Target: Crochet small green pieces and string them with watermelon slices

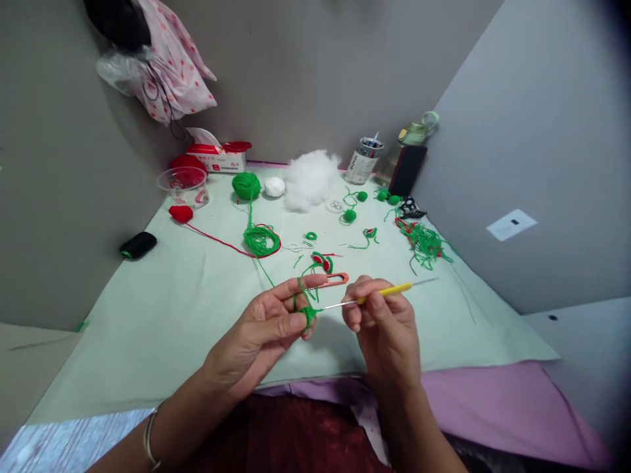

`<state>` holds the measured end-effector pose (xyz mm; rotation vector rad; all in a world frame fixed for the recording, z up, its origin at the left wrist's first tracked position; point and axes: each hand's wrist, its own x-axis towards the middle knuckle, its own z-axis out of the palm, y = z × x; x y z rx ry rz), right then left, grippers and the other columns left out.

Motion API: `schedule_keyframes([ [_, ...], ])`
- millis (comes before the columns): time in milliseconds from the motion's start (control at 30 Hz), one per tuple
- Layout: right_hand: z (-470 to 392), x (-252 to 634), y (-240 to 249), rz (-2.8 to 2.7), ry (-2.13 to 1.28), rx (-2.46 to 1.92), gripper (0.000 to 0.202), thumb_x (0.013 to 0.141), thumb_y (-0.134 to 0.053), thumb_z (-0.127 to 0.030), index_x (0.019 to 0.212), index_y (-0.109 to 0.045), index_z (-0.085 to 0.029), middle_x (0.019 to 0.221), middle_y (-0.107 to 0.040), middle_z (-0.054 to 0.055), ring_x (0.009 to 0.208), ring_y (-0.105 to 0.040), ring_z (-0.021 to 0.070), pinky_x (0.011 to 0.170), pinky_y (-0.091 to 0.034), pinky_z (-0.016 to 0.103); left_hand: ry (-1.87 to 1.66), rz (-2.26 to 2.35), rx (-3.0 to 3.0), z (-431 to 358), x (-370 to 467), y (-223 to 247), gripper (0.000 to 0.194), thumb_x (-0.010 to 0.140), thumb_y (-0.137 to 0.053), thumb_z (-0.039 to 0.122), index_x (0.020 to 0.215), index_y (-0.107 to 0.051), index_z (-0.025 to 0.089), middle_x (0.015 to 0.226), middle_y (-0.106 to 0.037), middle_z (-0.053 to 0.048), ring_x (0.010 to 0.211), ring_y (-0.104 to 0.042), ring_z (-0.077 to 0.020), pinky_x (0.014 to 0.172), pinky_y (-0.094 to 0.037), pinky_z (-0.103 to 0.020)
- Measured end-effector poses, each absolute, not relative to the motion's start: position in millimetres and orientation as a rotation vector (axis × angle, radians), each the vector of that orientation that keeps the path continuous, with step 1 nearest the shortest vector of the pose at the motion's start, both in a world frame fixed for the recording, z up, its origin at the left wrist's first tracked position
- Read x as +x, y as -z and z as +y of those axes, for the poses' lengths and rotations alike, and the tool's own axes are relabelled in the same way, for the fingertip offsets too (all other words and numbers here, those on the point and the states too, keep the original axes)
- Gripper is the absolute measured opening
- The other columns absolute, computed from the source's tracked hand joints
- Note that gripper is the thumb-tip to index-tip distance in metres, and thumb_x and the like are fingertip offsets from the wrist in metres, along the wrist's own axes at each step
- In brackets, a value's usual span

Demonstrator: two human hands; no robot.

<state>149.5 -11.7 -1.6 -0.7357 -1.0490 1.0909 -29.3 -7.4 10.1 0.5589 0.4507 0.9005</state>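
Just below centre, I have the left hand [273, 322] pinching the green piece [310, 315] and the right hand [387, 322] gripping the hook [397, 290], tip at the piece's three o'clock. I'd judge a stitch in hand; the next move calls for steady yarn [302, 291] tension. On the pale cloth [172, 341], green ball [246, 186] at eleven, fluff [313, 180] at twelve; grey wall [296, 79] behind.

left hand [269, 322]: green crochet piece [309, 316] | right hand [387, 328]: yellow-handled hook [394, 290]
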Motion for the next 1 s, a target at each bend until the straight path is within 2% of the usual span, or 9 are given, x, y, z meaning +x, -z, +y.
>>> schedule_keyframes([
  [100,-12,151,0,-1.014,-1.168,-0.698,0.016,0.094,-0.068,-0.033,0.085,-0.075,-0.021,0.068,-0.061,0.000,0.053,-0.052,0.0090,0.047,-0.041,0.021,-0.926,0.539,0.661,-8,-28,-12,0.044,0.076,-0.085,0.023,0.119,-0.077,0.020,0.078,-0.058,0.000,0.073,-0.050,-0.0098,0.070,-0.042,-0.019],
  [200,-13,147,0,-1.038,-1.157,-0.685,0.016,0.094,-0.067,-0.034,0.086,-0.075,-0.022,0.075,-0.067,0.002,0.060,-0.057,0.0117,0.053,-0.046,0.023,-1.008,0.700,0.781,-9,-21,-13,0.044,0.075,-0.085,0.023,0.119,-0.076,0.024,0.079,-0.060,0.000,0.077,-0.053,-0.0115,0.075,-0.043,-0.021],
  [333,-13,137,8,-1.126,-1.041,-0.769,0.014,0.096,-0.064,-0.031,0.094,-0.076,-0.023,0.092,-0.074,0.005,0.076,-0.063,0.0152,0.069,-0.052,0.030,-1.091,0.807,0.828,-9,-13,-10,0.056,0.074,-0.086,0.019,0.127,-0.071,0.031,0.090,-0.065,0.001,0.089,-0.058,-0.0136,0.089,-0.046,-0.025],
  [433,-12,135,12,-1.090,-1.024,-0.785,0.015,0.098,-0.062,-0.028,0.097,-0.077,-0.025,0.095,-0.076,0.004,0.076,-0.063,0.0134,0.071,-0.051,0.028,-1.089,0.837,0.833,-7,-14,-8,0.064,0.073,-0.087,0.018,0.132,-0.067,0.032,0.093,-0.062,0.002,0.089,-0.056,-0.0121,0.090,-0.046,-0.024],
  [667,-12,132,10,-1.155,-0.926,-0.829,0.018,0.100,-0.058,-0.024,0.099,-0.076,-0.025,0.096,-0.074,0.003,0.072,-0.061,0.0124,0.069,-0.052,0.029,-1.129,0.827,0.830,-3,-15,-10,0.047,0.081,-0.081,0.030,0.127,-0.071,0.026,0.090,-0.065,0.000,0.090,-0.058,-0.0130,0.086,-0.045,-0.023],
  [767,-16,128,13,-1.368,-0.577,-0.910,0.022,0.097,-0.060,-0.015,0.104,-0.076,-0.027,0.096,-0.072,0.003,0.081,-0.065,0.0152,0.071,-0.053,0.030,-1.183,0.807,0.757,-3,-8,-11,0.050,0.078,-0.084,0.023,0.126,-0.071,0.026,0.079,-0.064,0.004,0.082,-0.058,-0.0112,0.085,-0.046,-0.023],
  [867,-18,128,17,-1.526,-0.188,-0.899,0.032,0.092,-0.064,-0.006,0.111,-0.076,-0.029,0.102,-0.071,0.005,0.093,-0.068,0.0183,0.077,-0.055,0.032,-1.109,0.709,0.609,-2,-6,-11,0.050,0.078,-0.084,0.023,0.126,-0.071,0.023,0.082,-0.067,0.001,0.087,-0.061,-0.0126,0.091,-0.046,-0.025],
  [933,-17,132,15,-1.522,-0.196,-0.895,0.034,0.092,-0.061,-0.004,0.112,-0.075,-0.027,0.101,-0.072,0.005,0.090,-0.068,0.0173,0.076,-0.055,0.032,-1.026,0.655,0.521,0,-8,-12,0.046,0.079,-0.083,0.023,0.124,-0.073,0.020,0.085,-0.068,-0.001,0.087,-0.061,-0.0126,0.090,-0.046,-0.025],
  [1000,-15,135,11,-1.425,-0.384,-0.896,0.030,0.096,-0.056,-0.006,0.108,-0.075,-0.026,0.092,-0.070,0.003,0.080,-0.066,0.0150,0.070,-0.054,0.031,-1.035,0.670,0.510,1,-10,-13,0.045,0.079,-0.083,0.022,0.123,-0.073,0.019,0.082,-0.066,0.000,0.081,-0.059,-0.0106,0.085,-0.046,-0.022],
])
